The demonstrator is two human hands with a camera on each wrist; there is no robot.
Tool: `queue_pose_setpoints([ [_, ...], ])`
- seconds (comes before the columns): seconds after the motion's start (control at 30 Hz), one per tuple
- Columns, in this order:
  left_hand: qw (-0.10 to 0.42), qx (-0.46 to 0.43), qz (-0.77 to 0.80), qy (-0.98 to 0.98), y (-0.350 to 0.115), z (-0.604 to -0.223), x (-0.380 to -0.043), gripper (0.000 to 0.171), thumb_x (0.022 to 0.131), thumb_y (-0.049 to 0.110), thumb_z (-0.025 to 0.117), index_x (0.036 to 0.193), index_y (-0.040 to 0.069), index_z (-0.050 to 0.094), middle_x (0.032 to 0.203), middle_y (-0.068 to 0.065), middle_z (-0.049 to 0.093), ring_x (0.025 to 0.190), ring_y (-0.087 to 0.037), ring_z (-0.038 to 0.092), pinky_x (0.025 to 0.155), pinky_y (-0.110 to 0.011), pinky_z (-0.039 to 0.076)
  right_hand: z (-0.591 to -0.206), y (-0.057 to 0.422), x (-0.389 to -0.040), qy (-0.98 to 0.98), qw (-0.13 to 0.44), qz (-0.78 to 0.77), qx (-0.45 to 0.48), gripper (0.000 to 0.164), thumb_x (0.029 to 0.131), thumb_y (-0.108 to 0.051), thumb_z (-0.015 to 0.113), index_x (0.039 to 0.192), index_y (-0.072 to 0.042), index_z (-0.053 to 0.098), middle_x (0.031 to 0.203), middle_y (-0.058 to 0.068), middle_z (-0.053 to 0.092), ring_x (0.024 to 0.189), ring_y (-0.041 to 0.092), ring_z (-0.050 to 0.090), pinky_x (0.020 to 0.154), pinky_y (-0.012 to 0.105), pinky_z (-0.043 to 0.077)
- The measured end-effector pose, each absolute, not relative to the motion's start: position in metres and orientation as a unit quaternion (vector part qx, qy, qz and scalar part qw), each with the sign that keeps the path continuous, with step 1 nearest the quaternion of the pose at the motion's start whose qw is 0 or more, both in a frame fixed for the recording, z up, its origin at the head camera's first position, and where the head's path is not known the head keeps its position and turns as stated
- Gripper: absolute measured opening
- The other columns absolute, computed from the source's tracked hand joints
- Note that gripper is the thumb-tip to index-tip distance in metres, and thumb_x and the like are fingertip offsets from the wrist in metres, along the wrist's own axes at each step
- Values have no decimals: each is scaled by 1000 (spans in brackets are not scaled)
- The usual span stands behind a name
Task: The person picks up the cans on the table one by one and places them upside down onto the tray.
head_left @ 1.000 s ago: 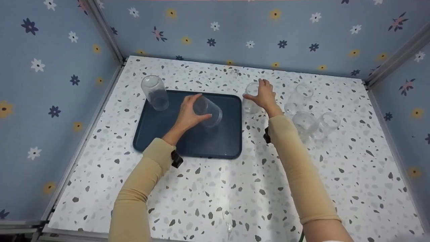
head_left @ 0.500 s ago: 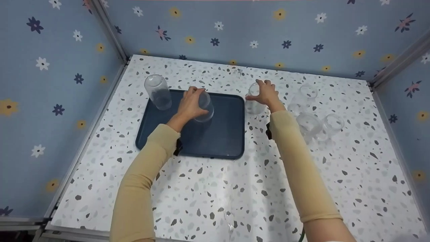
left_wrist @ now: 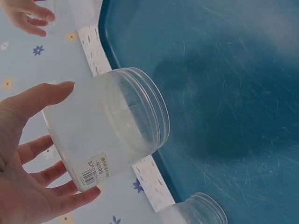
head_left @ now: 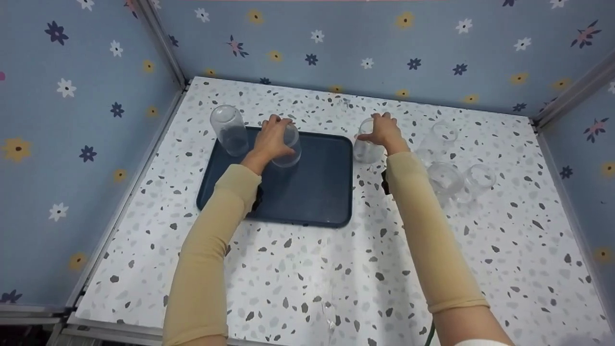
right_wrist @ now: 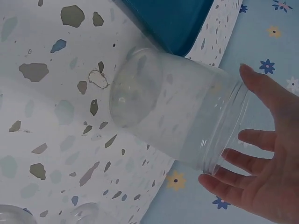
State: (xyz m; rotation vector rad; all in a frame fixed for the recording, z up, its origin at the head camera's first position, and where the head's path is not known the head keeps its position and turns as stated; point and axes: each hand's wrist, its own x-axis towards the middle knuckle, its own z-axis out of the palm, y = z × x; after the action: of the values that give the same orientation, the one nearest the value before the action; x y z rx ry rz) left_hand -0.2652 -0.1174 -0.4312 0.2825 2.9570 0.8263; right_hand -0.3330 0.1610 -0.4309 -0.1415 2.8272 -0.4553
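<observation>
My left hand (head_left: pixel 270 140) grips a clear plastic jar (head_left: pixel 290 148) by its base end, the threaded mouth facing down over the back of a dark blue tray (head_left: pixel 312 192). A barcode label (left_wrist: pixel 96 171) shows on its side in the left wrist view. Whether its rim touches the tray cannot be told. Another clear jar (head_left: pixel 229 132) stands mouth down at the tray's back left corner. Just right of the tray, my right hand (head_left: pixel 387 133) spans the threaded rim of an upright clear jar (right_wrist: pixel 187 107), thumb on one side and fingers on the other. That jar's base rests on the table.
Several more clear jars (head_left: pixel 444 178) stand close together on the speckled table (head_left: pixel 288 269), right of my right forearm. Blue flowered panels (head_left: pixel 355 38) border the table at the back and both sides.
My left hand has turned its jar from tilted to more upright and carried it back and left over the tray. My right hand stays at its jar's rim.
</observation>
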Motion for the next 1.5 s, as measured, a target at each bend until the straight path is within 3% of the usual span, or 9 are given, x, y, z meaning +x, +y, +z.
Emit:
queue_pose_setpoints([
  [0.67, 44, 44, 260, 964, -119, -447, -281, 79, 66, 19, 79, 133, 7, 39, 125, -21, 33, 113, -36, 33, 86, -48, 38, -427, 171, -326, 985, 100, -132, -42, 73, 73, -39, 70, 127, 2, 43, 124, 26, 36, 112, 41, 35, 87, 51, 37],
  [1.13, 51, 31, 243, 968, -115, -453, -287, 80, 66, 18, 78, 134, 6, 38, 127, -21, 33, 117, -38, 31, 89, -50, 36, -415, 173, -316, 976, 34, -212, -18, 78, 72, -41, 70, 130, 2, 41, 127, 27, 35, 113, 42, 36, 87, 52, 37],
  [1.5, 55, 39, 233, 970, -114, -455, -291, 80, 69, 23, 77, 135, 6, 36, 129, -21, 32, 116, -38, 31, 89, -51, 35, -411, 177, -300, 958, -9, -285, -34, 78, 72, -45, 68, 132, -2, 41, 129, 23, 36, 115, 36, 38, 90, 48, 36],
])
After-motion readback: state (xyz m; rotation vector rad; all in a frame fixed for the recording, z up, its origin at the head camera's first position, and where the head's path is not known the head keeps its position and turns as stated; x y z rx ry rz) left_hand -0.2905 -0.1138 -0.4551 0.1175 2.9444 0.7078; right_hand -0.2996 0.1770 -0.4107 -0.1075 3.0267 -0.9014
